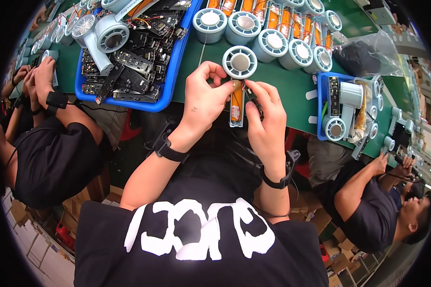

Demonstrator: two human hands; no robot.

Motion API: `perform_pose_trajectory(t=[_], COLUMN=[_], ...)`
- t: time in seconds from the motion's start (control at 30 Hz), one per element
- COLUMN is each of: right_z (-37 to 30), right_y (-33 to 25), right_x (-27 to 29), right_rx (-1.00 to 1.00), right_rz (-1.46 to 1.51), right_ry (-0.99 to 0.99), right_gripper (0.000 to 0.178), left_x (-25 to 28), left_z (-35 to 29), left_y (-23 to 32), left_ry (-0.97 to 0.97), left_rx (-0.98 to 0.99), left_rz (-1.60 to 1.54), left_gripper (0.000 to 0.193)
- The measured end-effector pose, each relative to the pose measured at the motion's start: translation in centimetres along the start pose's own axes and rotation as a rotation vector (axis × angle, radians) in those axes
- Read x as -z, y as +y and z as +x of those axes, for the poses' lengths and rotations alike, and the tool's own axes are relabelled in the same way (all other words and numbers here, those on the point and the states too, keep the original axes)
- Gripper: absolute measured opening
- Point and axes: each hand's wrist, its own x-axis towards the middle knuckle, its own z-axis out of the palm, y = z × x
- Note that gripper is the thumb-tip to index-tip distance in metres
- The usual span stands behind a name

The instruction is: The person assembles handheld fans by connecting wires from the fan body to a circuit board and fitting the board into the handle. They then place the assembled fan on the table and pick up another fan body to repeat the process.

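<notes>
A light blue handheld fan (240,62) lies at the table's near edge, its round head pointing away from me. Its open handle (235,119) shows an orange battery (235,104) inside. My left hand (202,98) is closed at the fan's neck, thumb and fingers bent around the joint of head and handle. My right hand (269,112) pinches a narrow dark circuit board (252,97) along the handle's right side; the fingers partly cover it. Thin wires near the neck are mostly hidden by my fingertips.
A blue tray (166,91) heaped with black circuit boards and a fan stands left on the green table (294,103). Rows of similar fans (271,44) fill the back. A smaller blue bin (322,107) sits right, near a clear plastic bag (368,52). People work on both sides.
</notes>
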Motion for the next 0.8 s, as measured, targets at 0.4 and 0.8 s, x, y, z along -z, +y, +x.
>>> perform_pose_trajectory(t=[0.4,0.8], right_z=[0.3,1.5], right_y=[-2.8,-6.7], right_x=[0.0,-1.3], right_rx=[0.066,-0.091], right_rz=[-0.436,-0.748], right_ry=[-0.073,-0.207], right_gripper=[0.037,0.037], left_x=[1.6,2.7], left_z=[-0.7,-0.7], left_y=[-0.6,-1.9], left_ry=[-0.127,-0.293], left_rx=[0.077,-0.069], left_rz=[-0.384,-0.194], left_gripper=[0.011,0.022])
